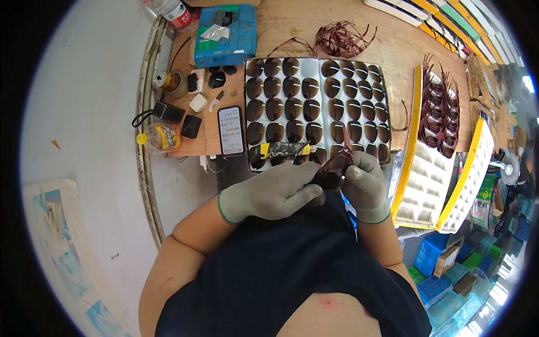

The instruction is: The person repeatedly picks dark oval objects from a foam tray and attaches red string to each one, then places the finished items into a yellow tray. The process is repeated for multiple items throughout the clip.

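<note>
A pair of dark sunglasses [339,163] with a reddish-brown frame is held between my gloved hands, one temple pointing up and away. My left hand [273,191], in a grey glove with a green cuff, is closed on the dark lens side. Opposite it, my right hand [366,187], gloved alike, pinches the frame's right side. Just beyond the hands lies a white-lined tray [309,68] with rows of brown gradient lenses [293,108]. Across its near edge, by my left fingers, rests a yellow-and-black patterned strip [279,150]. The fingers partly hide the frame.
Left of the tray are a lit phone [230,131], a drink bottle [163,138], a black box [168,112] and a blue box [225,39]. A pile of reddish temples [342,39] lies behind. Yellow-edged trays [424,182] stand right, one bearing stacked frames [439,109].
</note>
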`<act>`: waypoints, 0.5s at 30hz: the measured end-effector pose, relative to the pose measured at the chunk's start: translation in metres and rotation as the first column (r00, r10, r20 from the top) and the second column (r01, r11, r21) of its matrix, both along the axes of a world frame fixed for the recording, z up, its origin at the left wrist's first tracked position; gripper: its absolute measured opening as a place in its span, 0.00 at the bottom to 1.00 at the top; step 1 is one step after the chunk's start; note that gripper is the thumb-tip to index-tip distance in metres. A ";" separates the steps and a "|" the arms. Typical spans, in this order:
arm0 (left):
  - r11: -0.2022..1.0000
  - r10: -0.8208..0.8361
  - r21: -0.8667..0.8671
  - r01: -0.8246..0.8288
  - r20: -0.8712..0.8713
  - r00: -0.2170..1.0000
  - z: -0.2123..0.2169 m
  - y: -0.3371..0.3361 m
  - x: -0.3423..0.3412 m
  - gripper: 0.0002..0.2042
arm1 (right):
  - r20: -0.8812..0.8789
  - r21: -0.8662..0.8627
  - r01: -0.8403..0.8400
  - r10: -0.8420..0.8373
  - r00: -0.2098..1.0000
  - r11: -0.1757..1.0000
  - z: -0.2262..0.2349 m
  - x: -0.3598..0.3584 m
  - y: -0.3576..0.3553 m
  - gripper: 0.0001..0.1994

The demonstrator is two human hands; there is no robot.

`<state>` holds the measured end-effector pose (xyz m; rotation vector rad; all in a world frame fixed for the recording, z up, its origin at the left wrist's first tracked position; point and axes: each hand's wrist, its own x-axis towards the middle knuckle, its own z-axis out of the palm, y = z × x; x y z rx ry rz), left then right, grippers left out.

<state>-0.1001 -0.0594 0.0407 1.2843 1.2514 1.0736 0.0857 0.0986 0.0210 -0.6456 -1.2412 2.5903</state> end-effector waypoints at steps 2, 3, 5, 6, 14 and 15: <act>0.998 0.054 0.023 -0.055 0.007 0.998 0.002 0.004 0.009 0.10 | 0.014 -0.031 -0.054 0.054 0.998 0.998 0.001 0.007 0.011 0.18; 0.998 0.066 -0.005 -0.066 0.001 0.998 0.005 0.007 0.016 0.10 | 0.009 -0.047 -0.090 0.090 0.996 0.995 0.003 0.009 0.017 0.18; 0.994 0.087 -0.061 -0.088 -0.014 0.996 0.014 0.017 0.029 0.10 | -0.045 -0.084 -0.178 0.174 0.984 0.980 0.003 0.013 0.036 0.19; 0.995 0.052 -0.077 -0.056 -0.047 0.998 0.018 0.025 0.032 0.11 | -0.015 -0.066 -0.194 0.194 0.981 0.979 0.006 0.018 0.047 0.19; 0.980 0.081 -0.161 -0.114 -0.194 0.978 0.038 0.064 0.062 0.14 | 0.141 0.111 -0.429 0.413 0.900 0.897 0.026 0.051 0.117 0.22; 0.972 0.098 -0.194 -0.132 -0.174 0.980 0.039 0.065 0.064 0.15 | 0.120 0.094 -0.403 0.392 0.912 0.910 0.022 0.049 0.116 0.22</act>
